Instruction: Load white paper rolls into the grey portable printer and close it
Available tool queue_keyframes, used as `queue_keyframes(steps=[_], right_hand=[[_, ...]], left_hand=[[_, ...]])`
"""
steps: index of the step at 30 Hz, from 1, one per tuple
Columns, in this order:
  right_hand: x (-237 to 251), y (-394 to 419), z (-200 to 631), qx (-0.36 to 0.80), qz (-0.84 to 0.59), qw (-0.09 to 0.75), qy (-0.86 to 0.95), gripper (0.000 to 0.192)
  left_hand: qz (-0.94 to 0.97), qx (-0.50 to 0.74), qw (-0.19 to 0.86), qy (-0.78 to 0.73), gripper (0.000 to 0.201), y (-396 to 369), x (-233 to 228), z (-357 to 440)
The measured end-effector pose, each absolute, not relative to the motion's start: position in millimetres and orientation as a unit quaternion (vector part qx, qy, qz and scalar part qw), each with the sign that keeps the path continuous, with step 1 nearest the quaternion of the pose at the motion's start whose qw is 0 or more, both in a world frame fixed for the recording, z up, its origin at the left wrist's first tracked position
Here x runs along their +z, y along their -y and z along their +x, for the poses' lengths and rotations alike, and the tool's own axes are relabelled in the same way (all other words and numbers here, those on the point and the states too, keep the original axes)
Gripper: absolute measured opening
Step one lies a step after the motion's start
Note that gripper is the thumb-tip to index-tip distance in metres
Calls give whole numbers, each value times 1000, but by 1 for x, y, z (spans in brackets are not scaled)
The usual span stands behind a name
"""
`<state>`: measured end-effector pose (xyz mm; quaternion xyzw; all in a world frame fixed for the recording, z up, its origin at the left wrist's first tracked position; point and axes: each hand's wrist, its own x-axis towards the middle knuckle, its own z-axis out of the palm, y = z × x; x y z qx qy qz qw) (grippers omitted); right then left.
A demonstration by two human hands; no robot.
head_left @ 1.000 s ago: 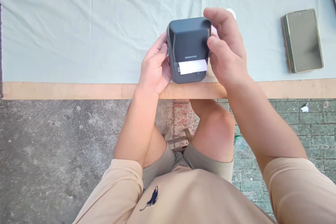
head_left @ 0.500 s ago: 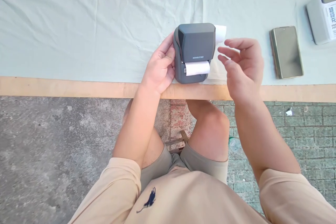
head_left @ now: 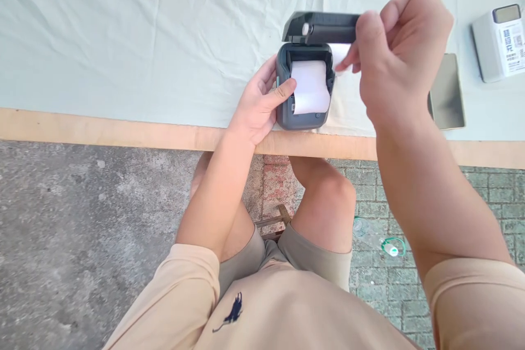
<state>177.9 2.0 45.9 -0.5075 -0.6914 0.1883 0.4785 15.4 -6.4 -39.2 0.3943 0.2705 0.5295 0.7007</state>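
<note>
A dark grey label printer [head_left: 301, 122] rests at the table's near edge with its lid raised. My left hand [head_left: 259, 103] grips the printer's left side, its thumb reaching over the front onto the white label paper [head_left: 311, 85] inside. That paper lies exposed in the printer and hangs over the front. Up at the right, my right hand [head_left: 404, 52] is closed on the right end of the lid [head_left: 328, 21], thumb on top. A piece of white paper [head_left: 341, 53] shows behind the printer, partly hidden by my right fingers.
A phone [head_left: 450, 93] lies right of my right forearm, partly covered by it. Further right stands a white box [head_left: 494, 46] with a printed label. Pale cloth covers the table, with a bare wooden edge [head_left: 102, 127] in front. A clear bottle [head_left: 369, 232] lies on the floor.
My right hand has moved from beside the printer up to its lid and taken hold of it. The lid has swung open, exposing the paper. My left thumb has shifted onto the front.
</note>
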Motion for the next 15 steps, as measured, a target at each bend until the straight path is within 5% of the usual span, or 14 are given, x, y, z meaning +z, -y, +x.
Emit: queue_keyframes(steps=[4,11,15], right_hand=[[48,-12,175,157,-469,386,779,13],[58,-27,166,-25,-470,-45,881,26],[64,-35,158,-15,-449,-63,891,27]], left_hand=[[402,531,694,-274,47,5,-41,16],[402,526,697,-275,43,7,-38,16],[394,531,694,-284,43,6,-39,16]])
